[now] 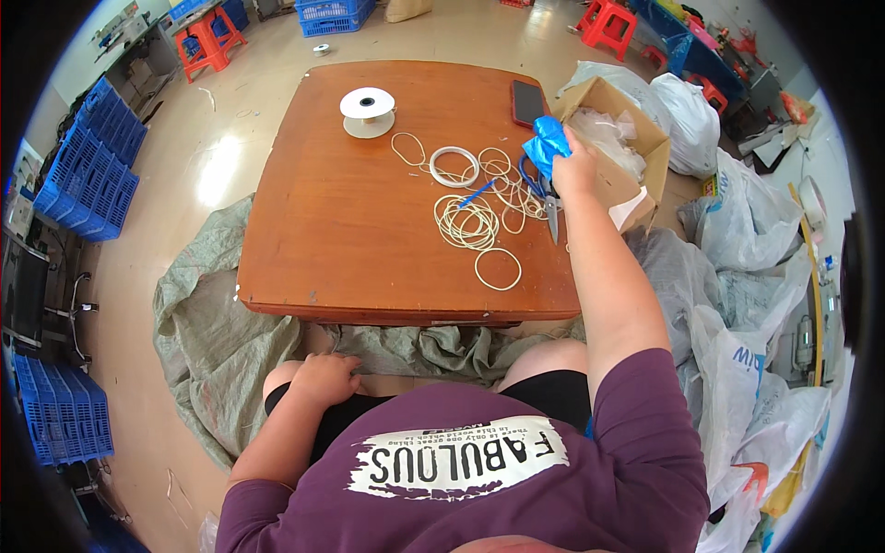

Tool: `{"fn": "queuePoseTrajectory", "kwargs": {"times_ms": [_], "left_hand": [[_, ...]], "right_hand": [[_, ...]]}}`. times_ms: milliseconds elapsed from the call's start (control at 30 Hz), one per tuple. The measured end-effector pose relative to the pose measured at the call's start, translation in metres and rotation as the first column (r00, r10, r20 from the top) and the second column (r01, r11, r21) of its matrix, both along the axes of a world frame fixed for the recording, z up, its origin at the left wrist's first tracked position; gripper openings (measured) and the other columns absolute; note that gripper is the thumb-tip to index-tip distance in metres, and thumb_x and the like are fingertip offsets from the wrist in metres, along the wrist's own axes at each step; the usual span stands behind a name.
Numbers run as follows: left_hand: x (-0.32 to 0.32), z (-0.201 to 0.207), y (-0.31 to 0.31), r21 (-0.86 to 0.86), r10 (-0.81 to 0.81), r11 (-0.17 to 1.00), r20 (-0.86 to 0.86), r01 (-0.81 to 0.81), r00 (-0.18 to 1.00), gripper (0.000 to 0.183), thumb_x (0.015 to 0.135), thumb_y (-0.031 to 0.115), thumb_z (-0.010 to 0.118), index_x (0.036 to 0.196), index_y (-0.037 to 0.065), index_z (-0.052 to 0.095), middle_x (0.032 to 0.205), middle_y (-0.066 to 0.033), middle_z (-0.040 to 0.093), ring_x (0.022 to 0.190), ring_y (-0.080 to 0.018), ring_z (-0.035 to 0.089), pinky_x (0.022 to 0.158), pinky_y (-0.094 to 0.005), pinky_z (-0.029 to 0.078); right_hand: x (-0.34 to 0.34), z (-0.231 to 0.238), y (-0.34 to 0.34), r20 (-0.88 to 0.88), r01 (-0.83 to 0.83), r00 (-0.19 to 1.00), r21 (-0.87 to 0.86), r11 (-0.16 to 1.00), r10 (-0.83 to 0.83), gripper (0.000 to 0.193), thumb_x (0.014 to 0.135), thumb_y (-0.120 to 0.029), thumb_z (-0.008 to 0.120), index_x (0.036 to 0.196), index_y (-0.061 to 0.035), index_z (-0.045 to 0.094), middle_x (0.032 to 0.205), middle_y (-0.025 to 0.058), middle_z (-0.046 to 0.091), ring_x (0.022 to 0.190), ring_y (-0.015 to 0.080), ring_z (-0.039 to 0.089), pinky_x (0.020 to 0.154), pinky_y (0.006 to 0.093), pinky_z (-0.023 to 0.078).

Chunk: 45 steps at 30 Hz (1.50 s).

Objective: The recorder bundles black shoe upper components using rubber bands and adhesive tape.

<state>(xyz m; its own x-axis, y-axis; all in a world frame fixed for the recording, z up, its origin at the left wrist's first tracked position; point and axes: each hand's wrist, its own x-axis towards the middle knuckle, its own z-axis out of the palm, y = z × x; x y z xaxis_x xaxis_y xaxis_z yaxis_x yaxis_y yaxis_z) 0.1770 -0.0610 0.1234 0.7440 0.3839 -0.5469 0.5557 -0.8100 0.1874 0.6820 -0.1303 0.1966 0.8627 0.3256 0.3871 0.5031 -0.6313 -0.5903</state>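
Note:
My right hand (575, 169) reaches over the far right of the brown wooden table (341, 249), its fingers closed on a crumpled shiny blue plastic piece (546, 143). Just beneath that hand lie scissors (552, 219) with blue handles, partly covered. Cream-coloured loops of cord or rubber bands (466, 224) spread to their left, with a thin blue stick (478, 193) across them and a white ring-shaped roll (454, 167) alongside. Down on my left thigh, off the table, my left hand (325, 378) rests with fingers loosely spread, holding nothing.
A white spool (368, 111) stands at the table's far left. A dark phone (527, 102) lies by the far right edge. Beside the table, a cardboard box (655, 138) contains clear plastic. White sacks (747, 221) crowd the right; blue crates (99, 166) stand left.

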Motion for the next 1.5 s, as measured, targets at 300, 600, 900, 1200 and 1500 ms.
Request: {"fn": "queuePoseTrajectory", "kwargs": {"times_ms": [300,600,900,1200,1500], "left_hand": [[0.017,-0.016,0.017,-0.012,-0.023,1.0,0.059,0.024,0.998,0.037,0.088,0.036,0.054,0.116,0.016,0.067,0.102,-0.0134,0.071,0.097,-0.0315,0.067,0.087,-0.0474,0.05],[0.022,-0.012,0.026,-0.139,0.071,0.988,0.026,-0.067,0.997,0.035,0.087,0.033,0.053,0.113,0.015,0.069,0.104,-0.0127,0.071,0.096,-0.0329,0.067,0.087,-0.0474,0.051],[0.015,-0.004,0.016,-0.021,0.153,0.987,0.402,-0.158,0.903,0.03,0.084,0.028,0.058,0.108,0.012,0.068,0.093,-0.0139,0.068,0.09,-0.0336,0.067,0.079,-0.0471,0.052],[-0.223,-0.06,0.036,0.444,0.806,0.289,0.365,-0.848,0.466,0.081,0.081,0.041,0.07,0.15,0.02,0.034,0.156,-0.0132,0.029,0.144,-0.0358,0.027,0.115,-0.0489,0.027],[-0.238,-0.055,0.049,0.428,0.836,0.495,0.003,-0.756,0.549,0.094,0.077,0.016,0.071,0.155,0.033,0.021,0.165,-0.0066,0.005,0.152,-0.0315,0.001,0.12,-0.0519,0.012]], "right_hand": [[0.061,-0.06,0.086,-0.53,0.228,0.846,0.449,0.864,0.052,0.059,0.084,-0.001,0.045,0.143,-0.0057,0.047,0.145,0.0206,0.046,0.132,0.0306,0.048,0.106,0.037,0.04],[0.036,-0.057,0.1,-0.658,-0.126,0.687,0.31,0.942,0.309,0.066,0.087,-0.007,0.053,0.15,-0.0173,0.037,0.137,0.0129,0.054,0.113,0.0292,0.058,0.089,0.0448,0.052],[-0.119,-0.043,0.035,0.166,-0.618,0.773,-0.016,0.786,0.612,0.04,0.084,-0.008,0.064,0.123,-0.0027,0.061,0.136,0.0208,0.047,0.126,0.0378,0.046,0.109,0.0426,0.036],[-0.265,-0.044,0.018,0.112,-0.777,0.213,-0.583,0.237,0.971,0.055,0.082,-0.034,0.07,0.134,-0.019,0.056,0.147,0.0103,0.041,0.137,0.032,0.035,0.114,0.0489,0.026],[-0.269,-0.05,0.016,0.171,-0.749,0.235,-0.596,0.29,0.957,0.059,0.079,-0.034,0.071,0.134,-0.0189,0.055,0.144,0.0097,0.044,0.134,0.0315,0.039,0.112,0.0488,0.029]]}}
